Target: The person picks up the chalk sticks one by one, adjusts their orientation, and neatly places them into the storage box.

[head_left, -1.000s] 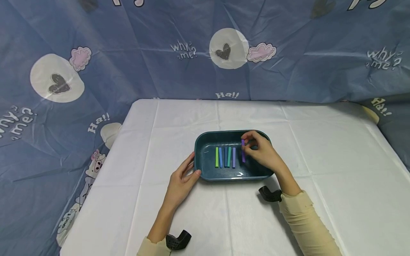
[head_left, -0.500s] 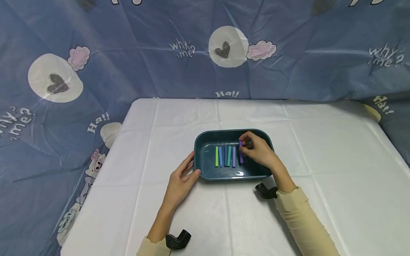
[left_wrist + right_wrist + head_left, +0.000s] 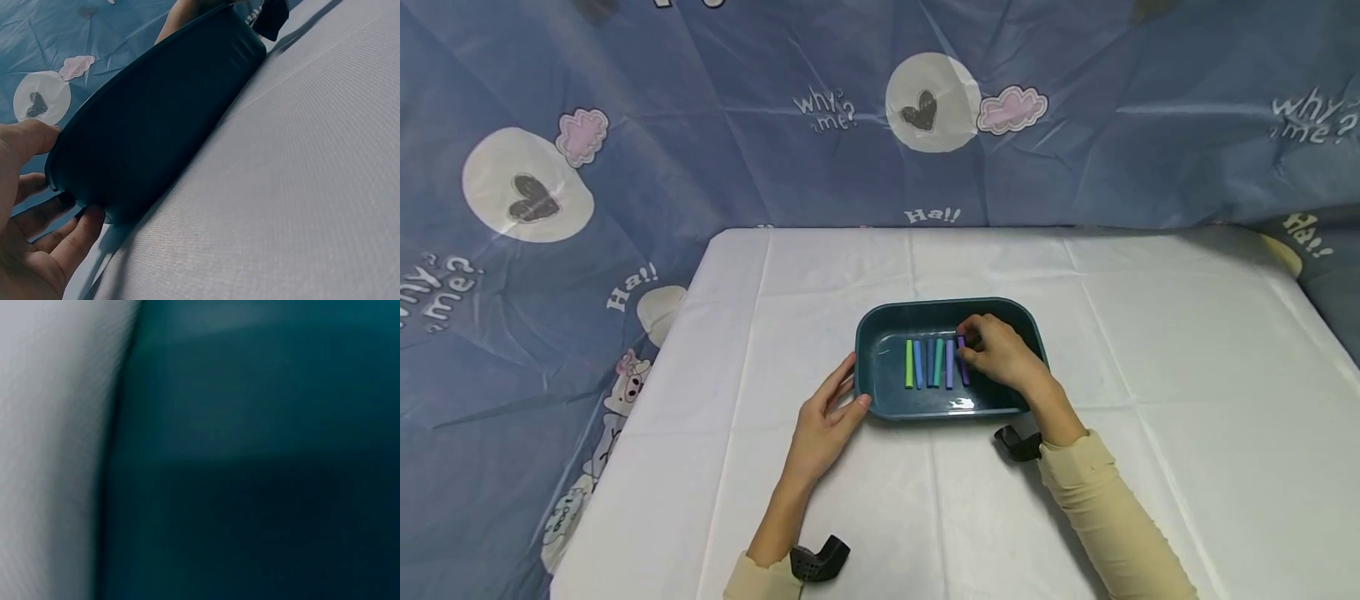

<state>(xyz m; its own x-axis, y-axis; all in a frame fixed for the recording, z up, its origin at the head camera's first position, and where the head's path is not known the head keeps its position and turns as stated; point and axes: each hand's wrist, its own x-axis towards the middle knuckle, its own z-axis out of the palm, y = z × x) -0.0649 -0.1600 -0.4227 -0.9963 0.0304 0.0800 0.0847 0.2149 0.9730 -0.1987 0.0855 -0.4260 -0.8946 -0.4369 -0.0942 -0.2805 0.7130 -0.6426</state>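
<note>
In the head view a dark teal rectangular tray (image 3: 883,379) stands on the white cloth. Inside it lies a row of thin chalk-like sticks: lime green (image 3: 908,364), blue (image 3: 917,365), dark blue (image 3: 929,364), teal (image 3: 938,363) and lavender (image 3: 950,365). My right hand (image 3: 1000,354) pinches a purple stick (image 3: 964,375) between thumb and fingers, just right of the lavender one. My left hand (image 3: 822,425) touches the tray's left end from outside, fingers extended and thumb at the near corner. The right wrist view holds only blurred tray wall (image 3: 250,412) and cloth.
A white cloth (image 3: 1210,467) covers the table. Behind it and at the left hangs a blue printed sheet (image 3: 760,167). Black wrist devices (image 3: 820,558) sit at both cuffs; the right one is close to the tray's near edge.
My right hand has moved left and slightly nearer with the purple stick, bringing it beside the lavender one. My left hand keeps its place at the tray's end.
</note>
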